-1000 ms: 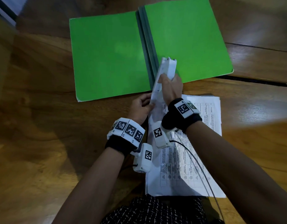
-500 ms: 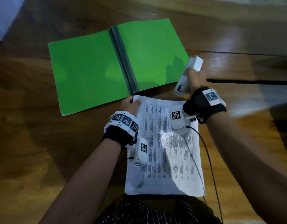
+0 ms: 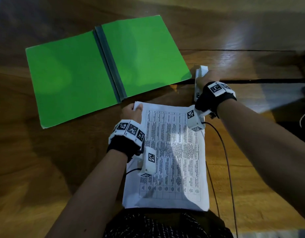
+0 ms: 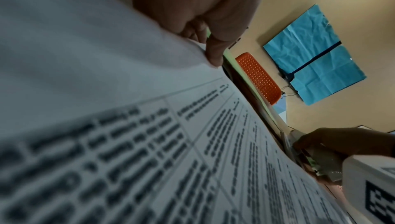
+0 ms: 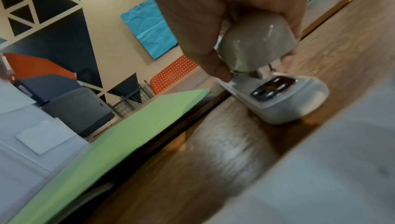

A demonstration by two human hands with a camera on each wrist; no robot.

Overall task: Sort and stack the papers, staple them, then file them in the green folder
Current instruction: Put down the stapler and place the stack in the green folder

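A stack of printed papers (image 3: 174, 157) lies on the wooden table in front of me. My left hand (image 3: 133, 109) pinches its top left corner, thumb on the sheet (image 4: 211, 53). The green folder (image 3: 103, 66) lies open and flat beyond the papers. To the right of the folder, my right hand (image 3: 202, 79) grips a white stapler (image 3: 200, 71), whose base (image 5: 284, 99) sits on the table while the fingers wrap its top arm (image 5: 256, 42). The stapler is apart from the papers.
The wooden table (image 3: 45, 169) has a dark seam (image 3: 268, 81) running right from the folder. A thin cable (image 3: 223, 152) trails along the papers' right side. An orange chair (image 4: 258, 77) and blue wall sheets (image 4: 314, 55) show in the background.
My right hand has carried the stapler from the papers' top corner out to the right and lowered it onto the table. The lifted papers now lie flat, my left hand still at the corner.
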